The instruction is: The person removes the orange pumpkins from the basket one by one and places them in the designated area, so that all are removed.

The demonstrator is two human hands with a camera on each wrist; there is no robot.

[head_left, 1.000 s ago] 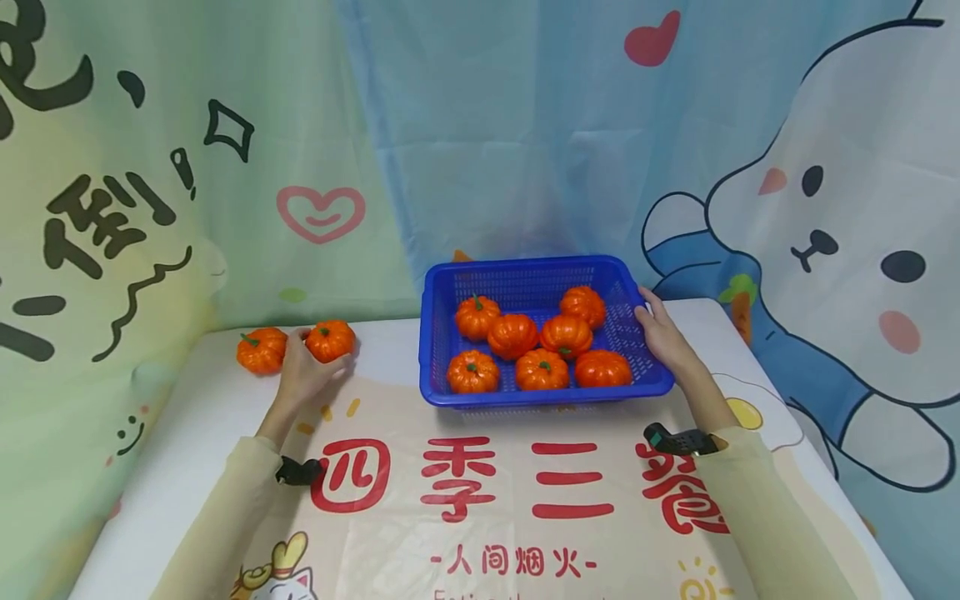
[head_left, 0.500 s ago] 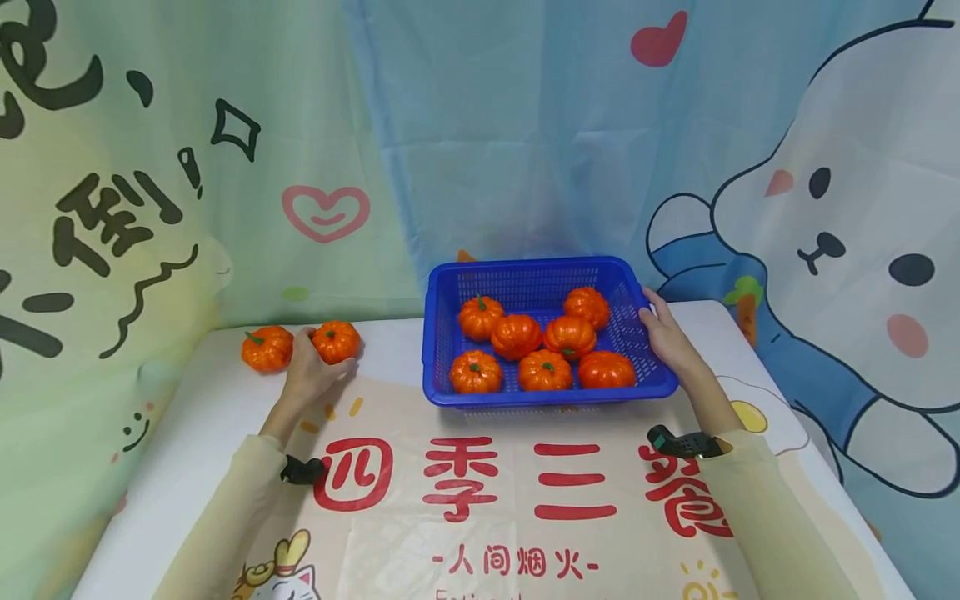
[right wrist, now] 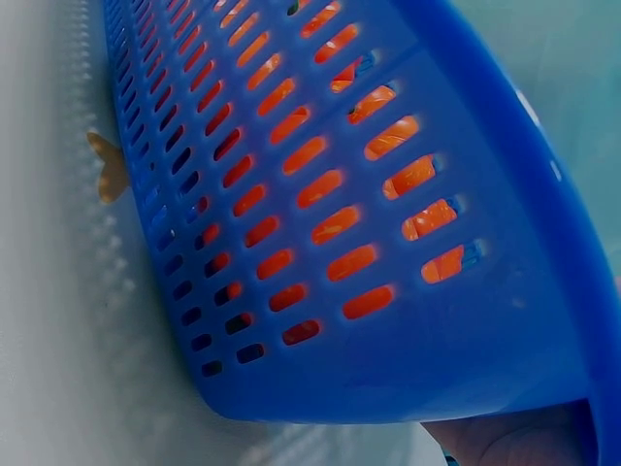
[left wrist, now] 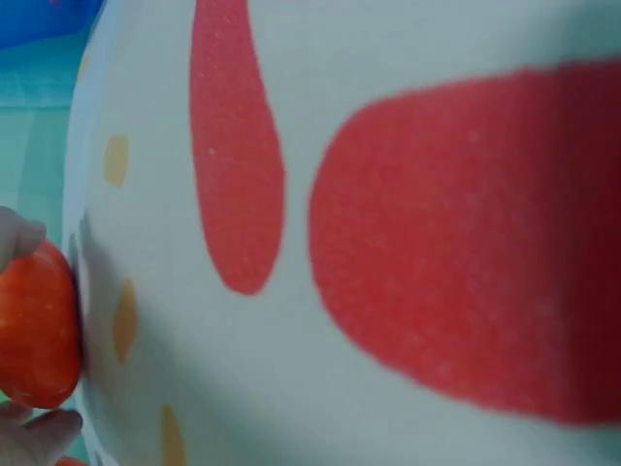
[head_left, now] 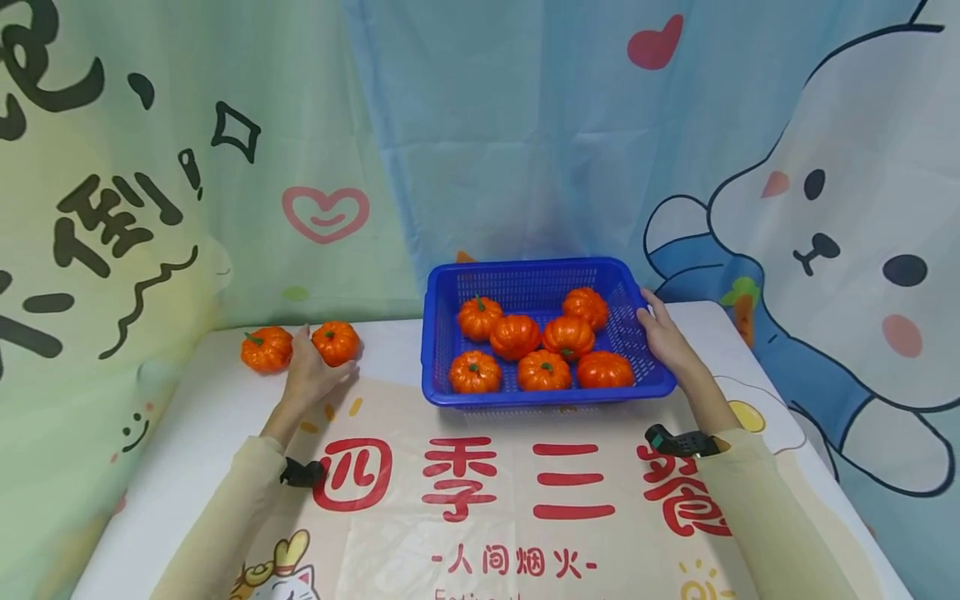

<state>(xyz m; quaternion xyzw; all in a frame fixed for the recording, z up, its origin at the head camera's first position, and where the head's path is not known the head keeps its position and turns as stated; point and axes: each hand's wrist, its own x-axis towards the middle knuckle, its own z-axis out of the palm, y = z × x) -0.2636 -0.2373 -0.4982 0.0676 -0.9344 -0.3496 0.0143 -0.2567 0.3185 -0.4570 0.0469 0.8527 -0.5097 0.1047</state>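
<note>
My left hand [head_left: 310,375] is around a small orange pumpkin [head_left: 337,342] at the table's back left, thumb on its near right side and fingers on its left. In the left wrist view that pumpkin [left wrist: 37,330] sits between thumb and fingertips, partly cut off by the frame edge. Just left of the hand lies a second pumpkin [head_left: 267,350] with a green stem. My right hand [head_left: 669,340] grips the right end of a blue plastic basket [head_left: 540,400]. Several orange pumpkins [head_left: 544,369] lie in the basket. In the right wrist view, the basket's slotted wall [right wrist: 388,340] hides most of the hand.
A printed cloth [head_left: 517,467] with red characters covers the middle of the white table [head_left: 187,433]. Behind the table hangs a patterned curtain [head_left: 480,167], close to its back edge. A thin cable [head_left: 817,421] runs along the right side.
</note>
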